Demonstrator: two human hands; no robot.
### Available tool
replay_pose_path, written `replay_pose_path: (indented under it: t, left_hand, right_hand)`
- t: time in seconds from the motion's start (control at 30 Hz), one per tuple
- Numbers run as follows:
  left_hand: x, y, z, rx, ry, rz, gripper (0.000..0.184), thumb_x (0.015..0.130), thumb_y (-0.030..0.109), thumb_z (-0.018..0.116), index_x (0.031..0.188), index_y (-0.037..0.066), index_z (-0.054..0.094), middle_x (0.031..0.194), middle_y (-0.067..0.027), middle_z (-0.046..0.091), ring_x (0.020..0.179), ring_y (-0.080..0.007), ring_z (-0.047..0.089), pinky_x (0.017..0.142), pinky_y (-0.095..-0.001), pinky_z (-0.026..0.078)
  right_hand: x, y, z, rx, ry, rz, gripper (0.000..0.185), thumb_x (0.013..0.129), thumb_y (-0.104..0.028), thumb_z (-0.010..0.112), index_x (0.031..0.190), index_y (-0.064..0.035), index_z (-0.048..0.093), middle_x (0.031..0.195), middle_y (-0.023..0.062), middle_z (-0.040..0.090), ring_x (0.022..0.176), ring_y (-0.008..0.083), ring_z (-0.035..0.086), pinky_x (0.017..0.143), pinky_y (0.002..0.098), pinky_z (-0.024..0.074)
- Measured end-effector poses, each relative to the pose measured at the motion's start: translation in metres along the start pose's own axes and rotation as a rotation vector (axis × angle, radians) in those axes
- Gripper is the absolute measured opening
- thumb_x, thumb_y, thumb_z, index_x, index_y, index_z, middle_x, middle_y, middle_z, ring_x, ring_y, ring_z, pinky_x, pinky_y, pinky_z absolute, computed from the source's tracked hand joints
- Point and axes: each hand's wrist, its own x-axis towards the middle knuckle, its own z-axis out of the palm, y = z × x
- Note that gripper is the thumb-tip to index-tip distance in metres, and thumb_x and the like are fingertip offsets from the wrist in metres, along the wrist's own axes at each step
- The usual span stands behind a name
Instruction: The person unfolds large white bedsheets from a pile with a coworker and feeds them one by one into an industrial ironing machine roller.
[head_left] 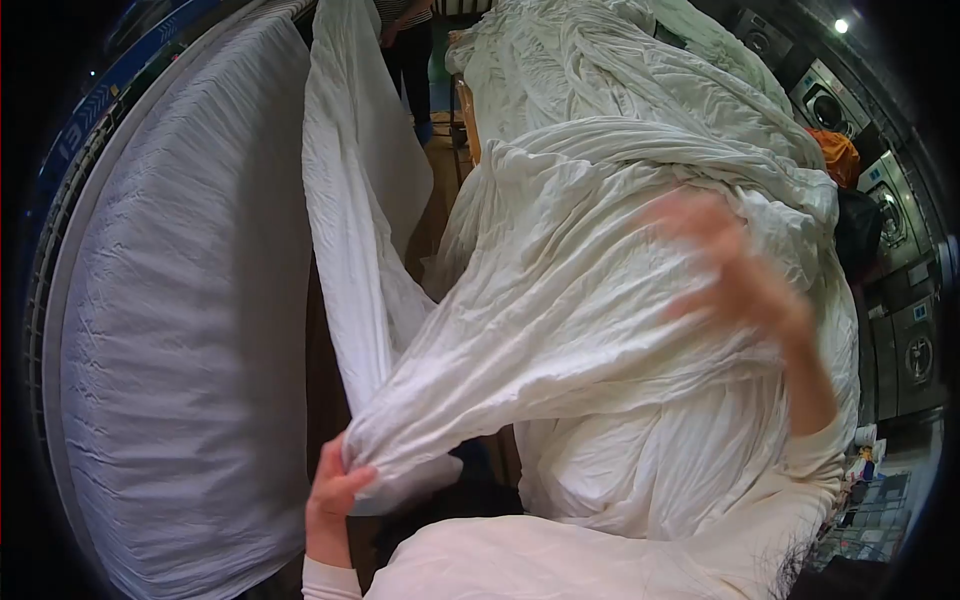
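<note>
My left hand [335, 482] is closed around a gathered corner of a white bedsheet [520, 300], low in front of my body. From there the wrinkled cloth fans out to the right, onto a large heap of white linen [640, 70]. Over the sheet's right part hovers my right hand [715, 255], blurred by motion, with thumb and fingers apart and nothing visible in them. Whether it touches the cloth I cannot tell. A long strip of white cloth [350, 190] hangs to the left of the heap and runs down behind my left hand.
Along the left stands a wide bulging surface covered in white cloth [190, 300], with a blue machine edge [85, 125] beyond it. A person [408, 50] stands at the back. Front-loading washers [828, 105] line the right, near an orange bundle [835, 157] and a wire rack [870, 515].
</note>
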Motion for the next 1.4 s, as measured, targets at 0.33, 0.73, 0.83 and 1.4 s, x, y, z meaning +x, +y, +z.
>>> replay_pose_path:
  t: [0.33,0.73,0.83,1.4]
  left_hand:
    - [-0.044,0.035,-0.080,0.151,0.097,0.242,0.037,0.068,0.003,0.055,0.103,-0.006,0.061,0.083,-0.0035,0.061,0.068,-0.0060,0.052,0.064,-0.0165,0.040]
    - [-0.123,0.093,-0.104,0.188,0.327,0.958,0.023,0.073,0.021,0.071,0.071,0.005,0.055,0.071,-0.0016,0.047,0.068,-0.0098,0.036,0.060,-0.0216,0.025]
    - [-0.143,0.115,-0.101,0.095,0.145,1.065,0.025,0.077,0.018,0.069,0.071,0.008,0.048,0.072,-0.0013,0.042,0.066,-0.0097,0.036,0.058,-0.0213,0.026]
    - [-0.351,0.103,-0.270,-0.317,-0.104,1.073,0.018,0.082,0.001,0.055,0.077,0.013,0.042,0.079,-0.0018,0.045,0.079,-0.0126,0.048,0.073,-0.0239,0.040]
  right_hand:
    - [-0.072,0.034,-0.037,-0.519,0.699,0.434,0.016,0.077,-0.014,0.057,0.089,-0.0021,0.058,0.082,0.0143,0.059,0.076,0.0304,0.058,0.070,0.0386,0.0468]
    - [-0.229,0.052,-0.037,-0.577,1.241,1.158,0.038,0.084,-0.006,0.053,0.121,0.0024,0.051,0.116,0.0129,0.059,0.103,0.0246,0.059,0.090,0.0340,0.0451]
    - [-0.107,-0.039,0.004,0.123,1.116,0.519,0.033,0.087,0.001,0.047,0.119,-0.0007,0.053,0.113,0.0104,0.060,0.100,0.0175,0.059,0.091,0.0286,0.0438]
    - [0.128,-0.570,0.473,1.423,0.194,0.824,0.019,0.087,-0.023,0.061,0.082,-0.0052,0.055,0.078,-0.0013,0.058,0.069,0.0123,0.053,0.067,0.0299,0.0459]
